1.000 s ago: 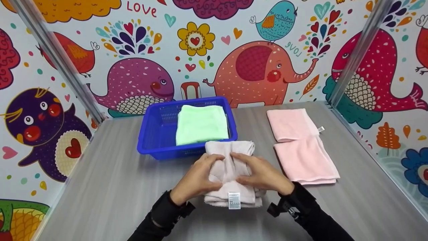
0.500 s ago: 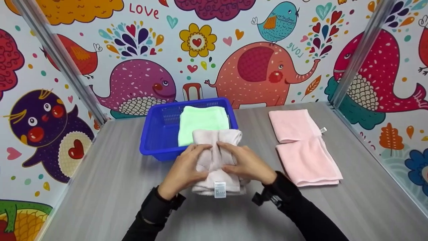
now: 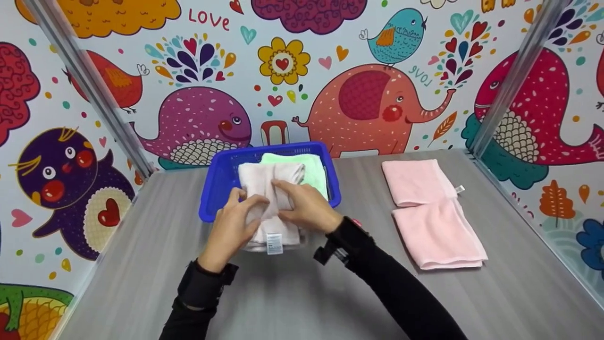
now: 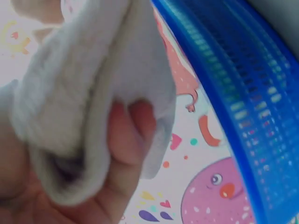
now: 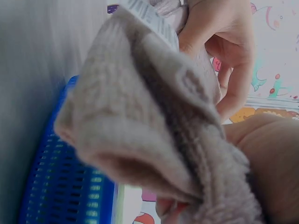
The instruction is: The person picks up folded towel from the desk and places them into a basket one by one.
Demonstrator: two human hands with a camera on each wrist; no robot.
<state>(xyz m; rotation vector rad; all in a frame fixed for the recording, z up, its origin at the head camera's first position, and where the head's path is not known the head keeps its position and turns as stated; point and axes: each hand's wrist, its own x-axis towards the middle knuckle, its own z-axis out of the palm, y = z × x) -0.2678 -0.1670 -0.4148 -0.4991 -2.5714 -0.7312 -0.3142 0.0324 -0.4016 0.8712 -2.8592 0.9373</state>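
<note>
Both hands hold a folded pale pinkish-grey towel (image 3: 271, 186) over the front part of the blue basket (image 3: 207, 200). My left hand (image 3: 231, 226) grips its left side, thumb toward the middle; in the left wrist view its fingers (image 4: 124, 135) curl round the thick folded edge. On the other side, my right hand (image 3: 306, 205) pinches the towel, bunching a ridge along its centre. A white printed label (image 3: 274, 243) hangs at the near end. Inside the basket lies a folded mint-green towel (image 3: 314, 170), partly hidden by the held one.
Two folded pink towels lie on the right of the grey table (image 3: 358, 278): one farther back (image 3: 417, 182), the other nearer (image 3: 441, 236), edges meeting. A printed wall panel (image 3: 283, 108) stands right behind the basket, with metal posts (image 3: 519, 80) at the corners.
Both hands have carried the pinkish-grey towel left and away from the body, from in front of the basket's right corner to over the basket. The other towels stay put.
</note>
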